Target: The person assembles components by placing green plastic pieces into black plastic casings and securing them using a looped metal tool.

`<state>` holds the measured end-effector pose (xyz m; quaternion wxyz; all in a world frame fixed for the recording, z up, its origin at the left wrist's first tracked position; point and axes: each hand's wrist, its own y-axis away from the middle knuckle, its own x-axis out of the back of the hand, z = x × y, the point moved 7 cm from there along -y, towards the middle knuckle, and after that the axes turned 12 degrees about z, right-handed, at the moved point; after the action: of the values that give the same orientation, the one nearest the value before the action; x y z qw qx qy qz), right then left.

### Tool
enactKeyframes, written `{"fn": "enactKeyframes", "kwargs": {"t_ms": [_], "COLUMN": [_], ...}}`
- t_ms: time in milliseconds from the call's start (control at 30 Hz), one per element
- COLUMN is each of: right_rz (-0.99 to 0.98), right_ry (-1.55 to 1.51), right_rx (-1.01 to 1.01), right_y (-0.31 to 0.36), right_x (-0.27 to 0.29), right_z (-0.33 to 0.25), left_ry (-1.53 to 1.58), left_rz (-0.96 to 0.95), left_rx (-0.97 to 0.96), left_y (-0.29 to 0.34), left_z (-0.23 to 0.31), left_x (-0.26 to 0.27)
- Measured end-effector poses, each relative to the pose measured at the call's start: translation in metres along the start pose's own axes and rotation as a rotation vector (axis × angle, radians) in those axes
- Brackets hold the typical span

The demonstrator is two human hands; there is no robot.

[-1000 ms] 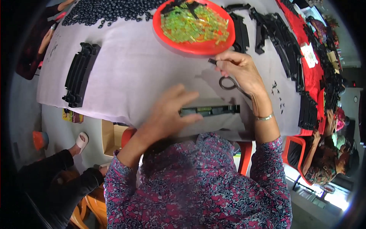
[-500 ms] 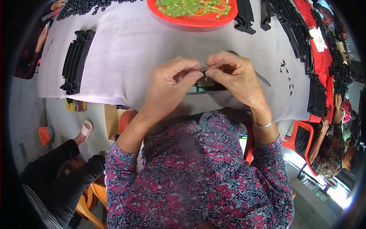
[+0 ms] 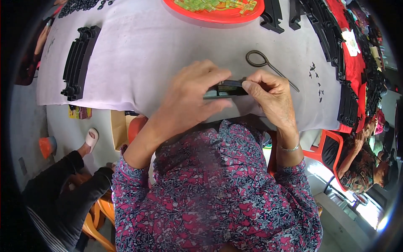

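My right hand [image 3: 273, 94] pinches one end of a short dark strip [image 3: 232, 83] between thumb and fingers. The strip lies nearly level, just over a black piece [image 3: 239, 93] with pale greenish parts at the table's near edge. My left hand [image 3: 189, 94] is spread open, thumb and fingers apart around the left side of that piece. Its index fingertip is close to the strip's other end; whether they touch, I cannot tell. Beyond my right hand lies a dark metal rod with a ring handle [image 3: 282, 76].
A red tray [image 3: 212, 20] of translucent yellow-green pieces [image 3: 205, 4] stands at the far side. Black ribbed parts lie at left [image 3: 79, 63] and along the right [image 3: 327, 38]. Tiny black bits [image 3: 312, 71] are scattered right. Black round pieces [image 3: 82, 5] sit far left. Other people sit on both sides.
My hands were close together, both pinching over the black piece. The left has opened and the right has shifted right, with the strip showing between them. The ring-handled rod is now uncovered.
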<state>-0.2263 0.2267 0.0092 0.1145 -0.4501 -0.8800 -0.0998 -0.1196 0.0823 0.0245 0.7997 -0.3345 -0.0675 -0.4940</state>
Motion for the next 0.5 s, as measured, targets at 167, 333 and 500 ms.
{"fn": "enactKeyframes", "kwargs": {"t_ms": [167,333,500], "right_rz": [0.016,-0.039,-0.082], "right_ry": [0.001,0.115,0.204], "right_rx": [-0.211,-0.171,-0.129], "right_y": [0.008,0.005,0.0], "right_x": [0.003,-0.007,-0.013], "right_z": [0.015,0.014,0.012], "left_ry": [-0.168,-0.186,-0.153], "left_rz": [-0.015,-0.071,-0.02], "left_rx": [-0.006,0.001,0.006], "left_y": [0.007,0.012,0.014], "left_z": [-0.007,-0.018,-0.015], "left_x": [-0.002,-0.008,-0.011]}}
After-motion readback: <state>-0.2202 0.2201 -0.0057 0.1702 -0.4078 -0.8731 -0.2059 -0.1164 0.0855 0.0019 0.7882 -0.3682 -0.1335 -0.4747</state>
